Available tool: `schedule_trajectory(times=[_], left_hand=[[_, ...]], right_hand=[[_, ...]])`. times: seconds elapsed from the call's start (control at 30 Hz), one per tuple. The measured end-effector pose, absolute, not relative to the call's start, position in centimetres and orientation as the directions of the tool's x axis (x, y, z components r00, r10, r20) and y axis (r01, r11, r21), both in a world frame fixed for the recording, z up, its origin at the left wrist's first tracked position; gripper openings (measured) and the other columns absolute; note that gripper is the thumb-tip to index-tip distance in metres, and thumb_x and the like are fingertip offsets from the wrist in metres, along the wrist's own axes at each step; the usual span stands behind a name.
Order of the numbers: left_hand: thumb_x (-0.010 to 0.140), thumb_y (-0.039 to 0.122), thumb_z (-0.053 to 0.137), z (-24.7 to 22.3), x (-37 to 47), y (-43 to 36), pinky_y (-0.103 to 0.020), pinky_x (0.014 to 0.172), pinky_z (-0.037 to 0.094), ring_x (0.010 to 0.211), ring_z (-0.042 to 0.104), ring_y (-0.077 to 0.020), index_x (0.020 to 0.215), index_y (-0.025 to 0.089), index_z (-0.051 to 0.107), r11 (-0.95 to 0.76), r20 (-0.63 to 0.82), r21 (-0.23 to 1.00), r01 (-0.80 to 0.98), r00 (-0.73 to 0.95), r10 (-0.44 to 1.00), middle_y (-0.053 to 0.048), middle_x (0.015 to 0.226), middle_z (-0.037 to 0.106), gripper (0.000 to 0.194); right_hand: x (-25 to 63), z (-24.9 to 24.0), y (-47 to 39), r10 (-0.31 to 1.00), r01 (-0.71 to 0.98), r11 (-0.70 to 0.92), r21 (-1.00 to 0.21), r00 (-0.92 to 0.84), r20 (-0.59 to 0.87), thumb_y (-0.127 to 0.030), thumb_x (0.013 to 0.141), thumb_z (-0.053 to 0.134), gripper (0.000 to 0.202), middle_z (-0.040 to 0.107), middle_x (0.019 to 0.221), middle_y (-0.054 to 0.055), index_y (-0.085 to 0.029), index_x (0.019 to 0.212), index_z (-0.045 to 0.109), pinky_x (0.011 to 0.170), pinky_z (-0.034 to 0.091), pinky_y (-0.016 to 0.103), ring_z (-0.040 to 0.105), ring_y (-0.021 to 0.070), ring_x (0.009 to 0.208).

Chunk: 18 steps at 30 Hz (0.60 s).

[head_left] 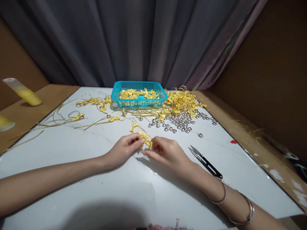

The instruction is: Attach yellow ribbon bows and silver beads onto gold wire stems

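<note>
Between thumb and fingers, my left hand (125, 147) pinches a yellow ribbon bow (148, 144) above the middle of the white table (115, 191). My right hand (168, 151) is right beside the bow, fingers curled and thumb stretched out under it; whether it grips the bow or its thin cord is hidden. Another yellow bow (133, 127) with gold cord lies just beyond the hands. To the right of my right hand rest black-handled thread snips (206, 162), blades pointing away to the left.
A blue plastic basket (139, 103) holding yellow bows stands at the back. Beside it are a heap of corded bows (182, 100) and scattered silver beads (181, 120). Loose gold cords (96, 123) lie leftward. A clear tube with yellow contents (26, 94) is at far left.
</note>
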<state>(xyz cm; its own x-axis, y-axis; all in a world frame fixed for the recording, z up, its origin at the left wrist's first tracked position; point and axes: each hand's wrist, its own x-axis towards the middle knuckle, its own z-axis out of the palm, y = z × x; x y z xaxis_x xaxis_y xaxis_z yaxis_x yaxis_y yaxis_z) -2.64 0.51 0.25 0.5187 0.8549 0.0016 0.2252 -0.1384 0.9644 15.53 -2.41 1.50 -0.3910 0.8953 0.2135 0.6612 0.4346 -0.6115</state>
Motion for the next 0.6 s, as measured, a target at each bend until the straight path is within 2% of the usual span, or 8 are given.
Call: schedule_trajectory(times=[0.13,0.23,0.3,0.4,0.5,0.6], left_hand=[[0.087,0.038,0.046,0.4,-2.7,0.5,-0.027,0.065,0.039,0.072,0.048,-0.0151,0.076,0.016,0.056,-0.151,0.003,0.963,0.223,0.553,0.833,-0.001,0.072,0.053,0.026],[0.086,0.037,0.048,0.4,-2.8,0.5,-0.026,0.065,0.038,0.070,0.046,-0.0142,0.073,0.016,0.056,-0.129,-0.010,0.972,0.196,0.585,0.811,0.000,0.071,0.051,0.026],[0.085,0.038,0.050,0.3,-2.8,0.6,-0.025,0.060,0.035,0.065,0.043,-0.0127,0.072,0.016,0.055,-0.073,-0.041,0.984,0.161,0.610,0.792,0.001,0.067,0.048,0.027],[0.084,0.041,0.053,0.1,-2.8,0.8,-0.024,0.054,0.031,0.058,0.038,-0.0108,0.070,0.015,0.054,0.082,-0.115,0.993,0.080,0.671,0.733,0.003,0.062,0.044,0.029],[0.080,0.044,0.058,-0.1,-2.8,1.0,-0.024,0.052,0.028,0.055,0.038,-0.0098,0.072,0.015,0.055,0.244,-0.190,0.969,0.034,0.734,0.652,0.002,0.061,0.045,0.030],[0.079,0.043,0.059,-0.1,-2.8,1.1,-0.024,0.050,0.029,0.053,0.038,-0.0093,0.081,0.013,0.061,0.292,-0.242,0.953,0.075,0.766,0.595,0.001,0.061,0.048,0.030]], right_hand=[[15.8,1.2,-2.3,0.875,0.673,0.483,-0.560,-0.382,0.297,-0.038,0.088,0.048,0.030,0.050,0.058,-0.001,-0.019,0.065,0.047,0.049,0.028,0.024,0.039,0.0097,0.050],[15.9,1.5,-2.1,0.896,0.617,0.434,-0.656,-0.372,0.243,-0.041,0.086,0.051,0.031,0.050,0.057,-0.001,-0.019,0.065,0.047,0.049,0.029,0.024,0.041,0.0099,0.050],[15.8,1.9,-1.9,0.917,0.525,0.338,-0.781,-0.370,0.148,-0.045,0.086,0.049,0.033,0.050,0.057,-0.002,-0.019,0.065,0.047,0.049,0.033,0.023,0.044,0.0097,0.050],[15.6,2.3,-1.7,0.929,0.338,0.110,-0.935,-0.370,-0.024,-0.050,0.090,0.037,0.038,0.050,0.055,-0.003,-0.019,0.070,0.045,0.047,0.036,0.023,0.044,0.0086,0.046],[15.3,2.3,-1.8,0.898,0.171,-0.075,-0.982,-0.416,-0.141,-0.053,0.088,0.042,0.036,0.048,0.054,-0.005,-0.019,0.075,0.043,0.040,0.032,0.021,0.040,0.0070,0.040],[15.0,2.2,-2.0,0.888,0.098,-0.123,-0.987,-0.434,-0.154,-0.051,0.083,0.051,0.034,0.048,0.051,-0.007,-0.019,0.075,0.045,0.037,0.026,0.019,0.037,0.0062,0.038]])
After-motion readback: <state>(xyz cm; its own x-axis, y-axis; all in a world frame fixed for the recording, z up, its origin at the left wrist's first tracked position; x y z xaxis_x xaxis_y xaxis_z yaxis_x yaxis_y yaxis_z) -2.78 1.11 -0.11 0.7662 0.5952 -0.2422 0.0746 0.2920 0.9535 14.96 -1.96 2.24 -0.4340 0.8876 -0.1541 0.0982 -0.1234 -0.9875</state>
